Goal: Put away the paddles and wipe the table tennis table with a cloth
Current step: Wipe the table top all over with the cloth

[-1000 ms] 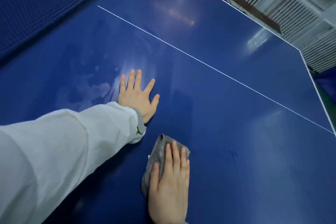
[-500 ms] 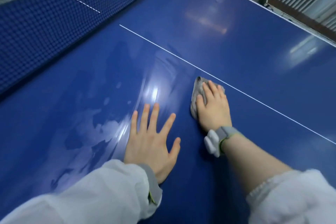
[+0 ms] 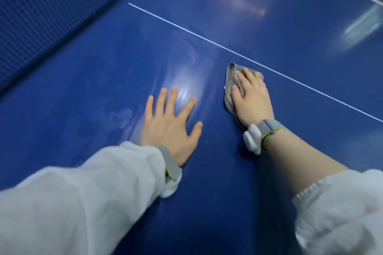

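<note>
Forward goes the right hand (image 3: 251, 99) from where it was a second ago, carrying the grey cloth (image 3: 231, 82) up the blue desk (image 3: 290, 161) until it sits just short of the white centre line (image 3: 290, 76). Its fingers (image 3: 247, 77) lie flat and together, pressing the bunched cloth down rather than clutching it. The left hand (image 3: 170, 126) is planted palm-down beside it, fingers (image 3: 173, 99) spread wide, holding nothing (a grey wristband peeks from the white sleeve (image 3: 93, 192)). On the right wrist, a grey strap with a white device (image 3: 251, 138). Streaky sheen marks the desk ahead of the left hand. The net (image 3: 41, 23) runs along upper left. No containers or paddles in view.
</note>
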`<state>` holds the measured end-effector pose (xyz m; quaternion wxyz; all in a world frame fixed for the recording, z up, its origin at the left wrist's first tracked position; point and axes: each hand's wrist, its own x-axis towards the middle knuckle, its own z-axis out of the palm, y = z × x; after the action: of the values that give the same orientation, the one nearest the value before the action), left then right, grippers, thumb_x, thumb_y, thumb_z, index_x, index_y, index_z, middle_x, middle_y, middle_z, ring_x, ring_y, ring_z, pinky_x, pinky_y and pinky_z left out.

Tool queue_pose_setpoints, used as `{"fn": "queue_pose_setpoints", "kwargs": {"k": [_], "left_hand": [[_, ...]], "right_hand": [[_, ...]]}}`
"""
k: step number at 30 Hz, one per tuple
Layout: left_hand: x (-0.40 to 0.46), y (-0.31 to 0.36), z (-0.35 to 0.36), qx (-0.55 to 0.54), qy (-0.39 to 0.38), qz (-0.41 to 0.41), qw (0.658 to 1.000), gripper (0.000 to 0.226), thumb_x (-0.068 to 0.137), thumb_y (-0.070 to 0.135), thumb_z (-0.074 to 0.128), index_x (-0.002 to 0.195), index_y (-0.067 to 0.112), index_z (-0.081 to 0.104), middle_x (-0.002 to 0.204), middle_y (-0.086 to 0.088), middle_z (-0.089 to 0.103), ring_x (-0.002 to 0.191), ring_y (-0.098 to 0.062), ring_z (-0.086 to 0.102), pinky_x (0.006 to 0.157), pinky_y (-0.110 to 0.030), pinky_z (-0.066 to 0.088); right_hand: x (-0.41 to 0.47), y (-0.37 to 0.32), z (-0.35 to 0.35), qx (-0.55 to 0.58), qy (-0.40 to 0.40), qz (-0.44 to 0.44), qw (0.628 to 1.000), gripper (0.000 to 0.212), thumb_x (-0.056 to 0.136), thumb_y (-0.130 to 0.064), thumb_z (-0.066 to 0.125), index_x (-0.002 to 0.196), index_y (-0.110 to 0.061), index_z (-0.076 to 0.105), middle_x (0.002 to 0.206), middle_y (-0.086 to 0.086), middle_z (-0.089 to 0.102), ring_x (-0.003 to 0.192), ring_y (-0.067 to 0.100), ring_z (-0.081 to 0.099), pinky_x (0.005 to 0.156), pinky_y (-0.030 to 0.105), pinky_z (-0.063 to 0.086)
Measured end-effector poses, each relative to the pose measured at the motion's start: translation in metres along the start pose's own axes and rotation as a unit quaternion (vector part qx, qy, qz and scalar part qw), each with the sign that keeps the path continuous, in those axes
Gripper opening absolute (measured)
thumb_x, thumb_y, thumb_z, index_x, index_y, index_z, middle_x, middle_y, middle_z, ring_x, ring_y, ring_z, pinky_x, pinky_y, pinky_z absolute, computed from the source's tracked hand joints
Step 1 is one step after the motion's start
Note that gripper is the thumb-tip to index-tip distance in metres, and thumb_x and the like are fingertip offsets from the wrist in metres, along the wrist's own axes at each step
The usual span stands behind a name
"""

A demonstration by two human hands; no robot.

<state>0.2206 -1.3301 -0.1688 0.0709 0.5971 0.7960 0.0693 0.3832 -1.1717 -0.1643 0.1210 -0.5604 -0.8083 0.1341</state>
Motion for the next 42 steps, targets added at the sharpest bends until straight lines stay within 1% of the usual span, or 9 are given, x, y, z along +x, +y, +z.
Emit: {"fn": "queue_pose_setpoints", "kwargs": {"k": [8, 12, 16, 19, 24, 28, 33, 37, 42], "left_hand": [[-0.003, 0.000, -0.004, -0.022, -0.019, -0.010, 1.000, 0.064, 0.093, 0.065, 0.029, 0.152, 0.043, 0.022, 0.165, -0.005, 0.006, 0.152, -0.026, -0.003, 0.121, -0.048, -0.005], [-0.013, -0.010, -0.015, -0.070, -0.027, 0.043, 0.996, 0.062, 0.095, 0.062, 0.032, 0.152, 0.039, 0.027, 0.165, -0.004, 0.006, 0.152, -0.024, -0.001, 0.122, -0.046, -0.005], [-0.044, -0.015, -0.013, 0.021, -0.087, 0.071, 0.993, 0.065, 0.098, 0.060, 0.014, 0.157, 0.035, 0.004, 0.165, -0.001, -0.009, 0.151, -0.023, -0.012, 0.121, -0.047, -0.007], [-0.063, -0.007, -0.015, 0.006, -0.080, 0.038, 0.996, 0.065, 0.098, 0.056, 0.014, 0.157, 0.031, 0.002, 0.165, -0.001, -0.009, 0.151, -0.024, -0.014, 0.121, -0.048, -0.007], [-0.058, 0.019, -0.018, -0.023, -0.067, 0.015, 0.997, 0.066, 0.097, 0.054, 0.023, 0.157, 0.029, 0.011, 0.166, -0.004, -0.004, 0.151, -0.024, -0.009, 0.121, -0.048, -0.009], [-0.052, 0.039, -0.010, -0.032, -0.053, 0.028, 0.998, 0.062, 0.098, 0.057, 0.017, 0.156, 0.037, 0.009, 0.166, -0.001, -0.005, 0.151, -0.024, -0.011, 0.120, -0.050, -0.009], [-0.045, 0.043, 0.004, 0.000, -0.030, 0.003, 1.000, 0.068, 0.092, 0.059, 0.006, 0.156, 0.037, 0.013, 0.165, -0.005, 0.005, 0.152, -0.028, -0.004, 0.120, -0.054, -0.005], [-0.042, 0.043, 0.011, -0.024, 0.011, 0.001, 1.000, 0.065, 0.090, 0.057, 0.025, 0.148, 0.031, 0.043, 0.157, -0.008, 0.034, 0.149, -0.030, 0.021, 0.119, -0.056, 0.013], [-0.044, 0.042, 0.019, -0.012, 0.031, 0.001, 0.999, 0.063, 0.091, 0.057, 0.034, 0.146, 0.031, 0.045, 0.156, -0.008, 0.037, 0.148, -0.028, 0.025, 0.117, -0.058, 0.021]], "right_hand": [[-0.178, -0.014, -0.003, 0.005, 0.036, 0.086, 0.996, 0.057, 0.098, -0.043, 0.032, 0.150, -0.021, 0.039, 0.161, -0.006, 0.027, 0.151, 0.020, 0.011, 0.123, 0.036, 0.007], [-0.277, -0.057, 0.003, -0.014, 0.047, 0.115, 0.992, 0.057, 0.099, -0.044, 0.029, 0.151, -0.022, 0.036, 0.161, -0.007, 0.026, 0.151, 0.019, 0.008, 0.123, 0.037, 0.007], [-0.362, -0.096, 0.014, -0.014, 0.055, 0.142, 0.988, 0.053, 0.099, -0.042, 0.036, 0.150, -0.027, 0.037, 0.160, -0.013, 0.025, 0.151, 0.014, 0.009, 0.119, 0.038, 0.013], [-0.384, -0.110, 0.020, 0.025, 0.079, 0.180, 0.980, 0.052, 0.093, -0.042, 0.043, 0.143, -0.029, 0.046, 0.156, -0.016, 0.032, 0.149, 0.014, 0.019, 0.114, 0.040, 0.021], [-0.368, -0.100, 0.024, 0.002, 0.106, 0.200, 0.974, 0.051, 0.089, -0.041, 0.044, 0.139, -0.029, 0.046, 0.149, -0.014, 0.043, 0.143, 0.018, 0.029, 0.112, 0.038, 0.021], [-0.329, -0.077, 0.014, 0.024, 0.110, 0.205, 0.972, 0.055, 0.094, -0.047, 0.034, 0.144, -0.027, 0.047, 0.154, -0.019, 0.032, 0.149, 0.007, 0.013, 0.118, 0.034, 0.015], [-0.213, -0.015, -0.008, 0.024, 0.076, 0.168, 0.983, 0.062, 0.096, -0.050, 0.027, 0.149, -0.022, 0.040, 0.157, -0.015, 0.025, 0.151, 0.014, 0.010, 0.123, 0.035, 0.009], [-0.114, 0.017, -0.012, 0.013, 0.065, 0.157, 0.985, 0.058, 0.098, -0.042, 0.032, 0.149, -0.015, 0.041, 0.159, 0.000, 0.030, 0.150, 0.024, 0.016, 0.123, 0.037, 0.009], [0.004, 0.032, -0.007, -0.011, 0.032, 0.135, 0.990, 0.055, 0.103, -0.041, 0.034, 0.152, -0.016, 0.034, 0.162, 0.001, 0.024, 0.150, 0.025, 0.012, 0.122, 0.040, 0.007]]}}
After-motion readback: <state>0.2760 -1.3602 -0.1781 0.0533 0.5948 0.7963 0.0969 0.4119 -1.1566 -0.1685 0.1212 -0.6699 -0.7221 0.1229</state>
